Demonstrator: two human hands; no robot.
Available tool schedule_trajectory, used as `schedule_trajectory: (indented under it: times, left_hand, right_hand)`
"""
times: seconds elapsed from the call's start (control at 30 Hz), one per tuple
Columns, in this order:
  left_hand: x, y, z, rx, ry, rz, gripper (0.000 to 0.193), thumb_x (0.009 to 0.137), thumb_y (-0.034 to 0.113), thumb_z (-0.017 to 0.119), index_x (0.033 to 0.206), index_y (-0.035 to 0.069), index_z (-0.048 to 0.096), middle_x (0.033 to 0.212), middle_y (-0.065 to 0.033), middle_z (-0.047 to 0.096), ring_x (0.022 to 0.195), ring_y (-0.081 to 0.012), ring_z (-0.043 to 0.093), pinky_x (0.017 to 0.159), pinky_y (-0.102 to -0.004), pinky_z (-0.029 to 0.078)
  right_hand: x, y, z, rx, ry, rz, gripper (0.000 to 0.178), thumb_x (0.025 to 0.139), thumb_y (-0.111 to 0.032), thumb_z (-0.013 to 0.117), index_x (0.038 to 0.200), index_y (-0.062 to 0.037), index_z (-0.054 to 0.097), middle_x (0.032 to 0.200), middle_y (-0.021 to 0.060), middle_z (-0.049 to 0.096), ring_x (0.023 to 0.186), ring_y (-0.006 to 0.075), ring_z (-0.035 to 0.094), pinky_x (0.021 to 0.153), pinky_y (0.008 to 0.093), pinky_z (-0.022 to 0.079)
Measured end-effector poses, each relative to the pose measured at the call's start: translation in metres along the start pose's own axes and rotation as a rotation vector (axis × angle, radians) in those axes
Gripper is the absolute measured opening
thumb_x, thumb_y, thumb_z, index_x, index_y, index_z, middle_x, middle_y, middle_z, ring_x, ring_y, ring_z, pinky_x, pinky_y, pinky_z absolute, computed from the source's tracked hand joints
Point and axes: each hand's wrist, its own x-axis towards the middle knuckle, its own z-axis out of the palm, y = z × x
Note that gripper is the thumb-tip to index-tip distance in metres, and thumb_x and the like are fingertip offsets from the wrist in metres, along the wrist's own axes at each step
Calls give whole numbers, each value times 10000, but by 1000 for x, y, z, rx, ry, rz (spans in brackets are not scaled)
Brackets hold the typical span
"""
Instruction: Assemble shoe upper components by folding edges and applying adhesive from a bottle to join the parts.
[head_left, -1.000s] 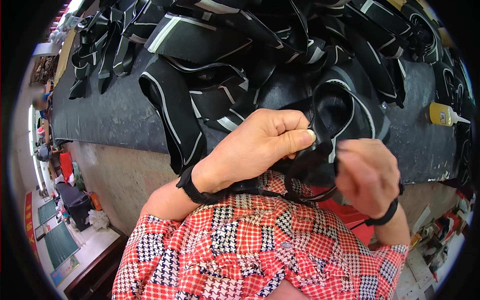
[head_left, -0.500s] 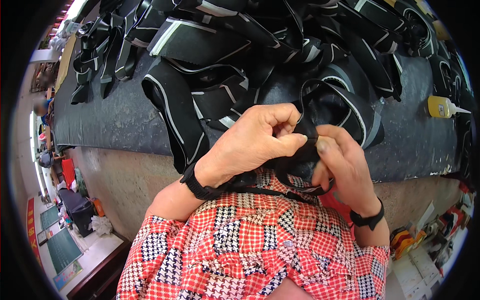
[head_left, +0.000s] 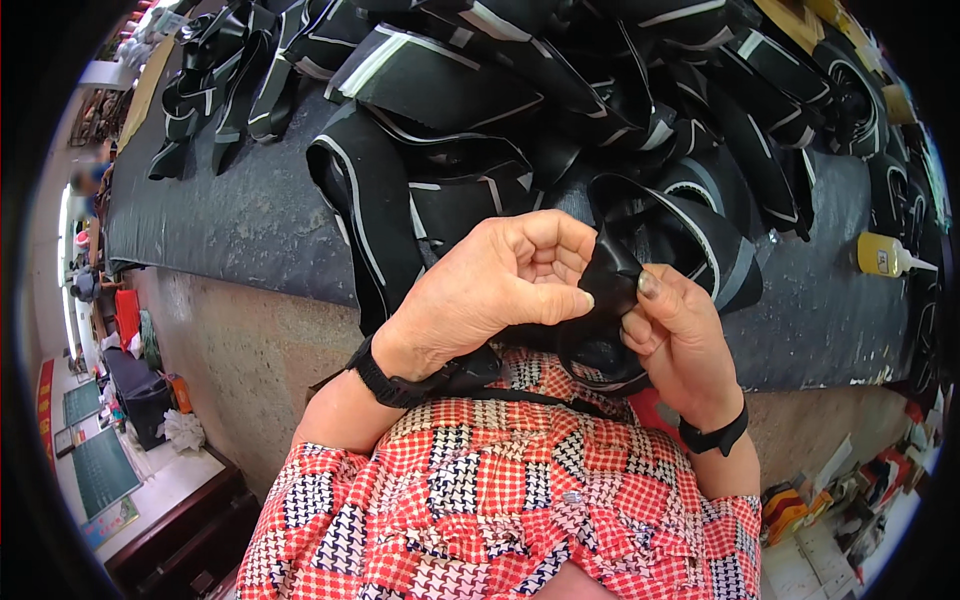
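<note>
In front of my chest, both hands pinch one black strip of sheet material point(head_left: 610, 278). My left hand point(head_left: 500, 280) holds its left side with thumb and curled fingers. At its right edge my right hand point(head_left: 675, 325) grips between thumb and fingertips. The piece bends between them, and part of it hangs down in a loop near my waist. Just beyond my hands stands a curled black strip with a white edge line point(head_left: 690, 205). A long black strip point(head_left: 365, 200) hangs over the table's near edge, left of my hands.
A heap of black strips with white lines point(head_left: 440, 80) covers the far table. The dark tabletop point(head_left: 240, 220) shows at left. At right lies a bottle of yellow liquid point(head_left: 882, 256) with a pointed white nozzle. A person point(head_left: 85, 180) is far off at left.
The black strip is turned, now showing a broader, shinier face between my hands. My right hand has shifted slightly down and closed its fingers more. The whole view has shifted a little.
</note>
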Motion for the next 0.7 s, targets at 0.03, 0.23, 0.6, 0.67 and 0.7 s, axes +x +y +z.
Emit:
schedule_trajectory:
  times: [0.03, 0.23, 0.6, 0.67, 0.7]
  left_hand:
    - [0, 1, 0, 0, 2, 6, 293, 699, -28, 672, 967, 10, 559, 757, 38, 528, 679, -15, 494, 620, -141, 399]
    - [-5, -3, -4, -63, 53, 24, 393, 685, -25, 696, 1041, 8, 531, 810, 23, 543, 684, -26, 504, 636, -147, 415]
    - [-2, -12, 0, 64, 119, 29, 110, 771, 74, 648, 842, 11, 592, 703, 30, 552, 638, -25, 488, 597, -167, 399]
    - [-1, -12, -1, 140, 177, 71, 87, 810, 89, 606, 785, 5, 606, 682, 17, 571, 652, -38, 505, 605, -180, 406]
    - [-1, -12, -1, 141, 174, 67, 87, 810, 89, 606, 785, 5, 606, 682, 17, 571, 652, -38, 505, 605, -180, 406]
  right_hand:
    - [1, 0, 1, -5, -5, -2, 134, 857, -137, 569, 802, -33, 505, 640, -6, 462, 531, 51, 411, 487, 168, 338]
    - [2, 2, 7, 69, 31, -86, 151, 845, -128, 585, 798, -29, 482, 649, -11, 432, 542, 46, 367, 481, 175, 311]
    - [6, 8, 12, 54, 63, -129, 192, 817, -111, 625, 834, -34, 450, 678, 5, 458, 564, 53, 403, 493, 175, 331]
    - [6, 9, 11, 39, 75, -165, 206, 809, -102, 632, 837, -40, 438, 678, 7, 460, 558, 52, 402, 490, 176, 332]
    - [6, 9, 12, 42, 79, -166, 206, 809, -102, 632, 837, -40, 438, 678, 7, 460, 558, 52, 402, 490, 176, 332]
